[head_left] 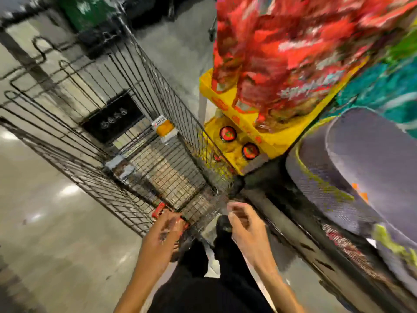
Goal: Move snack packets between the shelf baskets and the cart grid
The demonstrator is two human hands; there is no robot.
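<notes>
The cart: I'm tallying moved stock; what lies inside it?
One orange-and-white packet shows near the far end of the cart. Motion blur hides anything smaller on its wire floor.

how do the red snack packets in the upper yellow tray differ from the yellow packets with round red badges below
Colour: the red snack packets are mostly red with pale lettering; the yellow packets carry round red-and-black badges. Level: the red ones stand in the upper yellow tray; the yellow ones sit one level beneath, close beside the side of the wire cart. Both belong to the same yellow display, and motion blur hides their print.
</notes>
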